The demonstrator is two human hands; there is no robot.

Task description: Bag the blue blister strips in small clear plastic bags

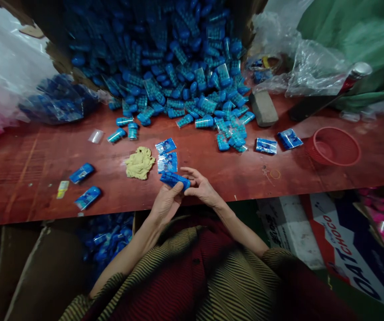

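Both hands meet at the near edge of the red table (38, 156). My left hand (165, 203) and my right hand (200, 186) are closed on one small blue packet (175, 179), held between their fingers. Just beyond it lie two flat blue printed bags (167, 162), and a crumpled yellow cloth (140, 163) sits to their left. A large heap of blue capsule-filled tubes (178, 67) spills across the far side of the table.
A red mesh basket (333, 146) stands at the right, with two blue bags (278, 141) near it. A grey block (263, 108) and clear plastic sheeting (308, 67) lie behind. Loose blue packets (84, 185) rest at the left. A cardboard box (105, 240) holds more below.
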